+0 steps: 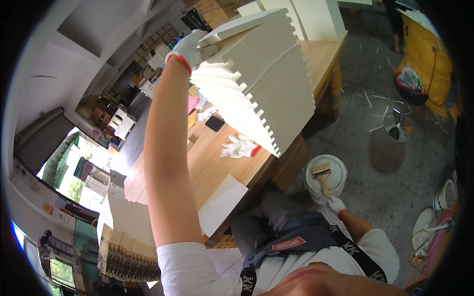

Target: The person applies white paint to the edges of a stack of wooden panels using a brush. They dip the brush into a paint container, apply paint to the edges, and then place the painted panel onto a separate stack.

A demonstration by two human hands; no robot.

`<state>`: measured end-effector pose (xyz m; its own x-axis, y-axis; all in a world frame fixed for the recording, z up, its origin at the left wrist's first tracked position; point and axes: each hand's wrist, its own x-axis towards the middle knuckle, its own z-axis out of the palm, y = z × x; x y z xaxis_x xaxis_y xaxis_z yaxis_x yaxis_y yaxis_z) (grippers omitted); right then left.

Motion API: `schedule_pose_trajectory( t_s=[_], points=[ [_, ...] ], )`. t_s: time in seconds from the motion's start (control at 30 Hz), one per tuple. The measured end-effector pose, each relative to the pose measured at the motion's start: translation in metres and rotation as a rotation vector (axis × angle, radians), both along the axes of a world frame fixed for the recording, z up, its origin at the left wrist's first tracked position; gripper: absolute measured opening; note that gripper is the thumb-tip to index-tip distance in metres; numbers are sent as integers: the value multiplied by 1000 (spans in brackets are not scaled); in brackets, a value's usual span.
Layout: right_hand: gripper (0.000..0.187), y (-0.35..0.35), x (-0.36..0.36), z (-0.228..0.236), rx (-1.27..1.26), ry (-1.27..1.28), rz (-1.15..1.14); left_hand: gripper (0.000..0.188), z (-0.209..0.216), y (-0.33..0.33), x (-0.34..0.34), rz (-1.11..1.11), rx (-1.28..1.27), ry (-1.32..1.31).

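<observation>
A tall stack of white notched sheets (269,74) stands at the table's edge, its toothed sides facing me. At its upper left corner, my gloved left hand (191,48) grips the stack just beside the thick white piece (242,27) on top; some of its fingers are hidden. Down at the right, my gloved right hand (336,204) is closed around the handle of a wide paintbrush (321,172). The brush head lies over a round white bucket (340,165) on the floor, which holds whitish stuff.
On the wooden table (212,153) lie a white glove (239,147), a black phone (214,124) and a white sheet (222,204). Another sheet stack (128,246) stands at lower left. A stool (397,126) and yellow-covered bulk (427,59) are at right.
</observation>
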<state>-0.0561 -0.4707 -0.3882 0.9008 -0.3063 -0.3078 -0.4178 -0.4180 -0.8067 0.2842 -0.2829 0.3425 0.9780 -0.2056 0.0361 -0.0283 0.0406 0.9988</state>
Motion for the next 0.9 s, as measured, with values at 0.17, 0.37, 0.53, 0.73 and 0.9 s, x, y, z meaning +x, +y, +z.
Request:
schedule_pose_trajectory(
  t_s=[0.17, 0.37, 0.53, 0.73, 0.9],
  points=[
    [40, 10, 16, 14, 197, -91, -51, 13, -7, -14, 11, 45, -107, -98],
    [34, 53, 60, 143, 683, -298, 141, 18, -4, 52, 14, 44, -476, -97],
    [40, 108, 115, 325, 984, -426, 471, 16, -50, 184, -28, -8, -813, 48],
    [68, 176, 210, 449, 1108, -635, 659, 39, -133, 338, -96, 308, -400, -272],
    [78, 215, 291, 448, 703, -302, 627, 56, -237, 405, -136, 289, -114, -117]
  ],
)
